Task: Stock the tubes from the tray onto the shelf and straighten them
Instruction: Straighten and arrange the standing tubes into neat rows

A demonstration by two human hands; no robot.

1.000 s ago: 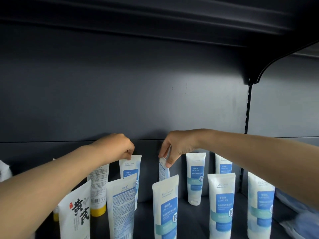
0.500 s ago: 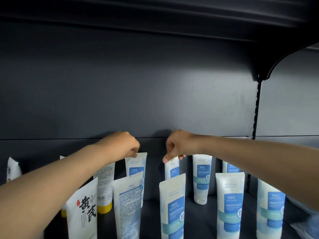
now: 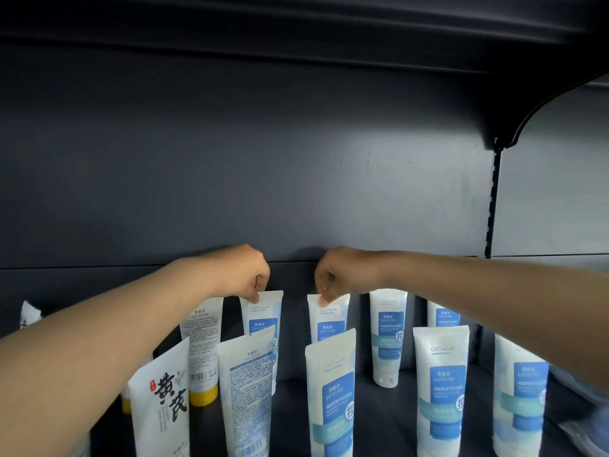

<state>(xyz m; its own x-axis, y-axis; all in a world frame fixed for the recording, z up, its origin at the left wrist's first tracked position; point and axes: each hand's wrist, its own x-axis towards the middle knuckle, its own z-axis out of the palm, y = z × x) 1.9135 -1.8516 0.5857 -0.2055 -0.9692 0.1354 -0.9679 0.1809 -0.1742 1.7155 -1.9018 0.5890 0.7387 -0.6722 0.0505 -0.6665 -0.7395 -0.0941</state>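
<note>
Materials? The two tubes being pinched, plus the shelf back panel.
The left-pinched tube and right-pinched tube: likely soft plastic, satin white with printed blue labels; flat crimped top edges. The back panel: probably painted sheet metal, matte dark grey, with soft light glare.

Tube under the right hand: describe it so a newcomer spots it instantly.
On the dark shelf, look along the back row of white-and-blue tubes. The tube stands mid-row, label facing out. Unlike its neighbours, its top edge is pinched by the right hand.
</note>
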